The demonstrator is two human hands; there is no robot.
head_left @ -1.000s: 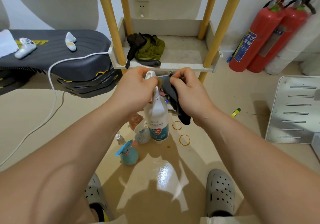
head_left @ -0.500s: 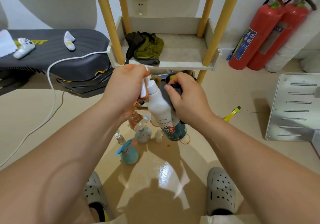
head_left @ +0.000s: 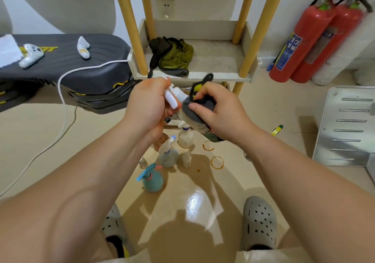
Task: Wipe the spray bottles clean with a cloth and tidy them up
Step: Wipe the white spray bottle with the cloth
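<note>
While left hand [head_left: 148,102] grips spray bottle [head_left: 171,100] head | right hand [head_left: 219,108] clamps cloth [head_left: 195,110] round its body

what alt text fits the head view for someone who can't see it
Seen from above, a person's left hand grips the top of a white spray bottle while the right hand wraps a dark cloth around its body. Several smaller bottles stand on the floor below, before a low shelf.
</note>
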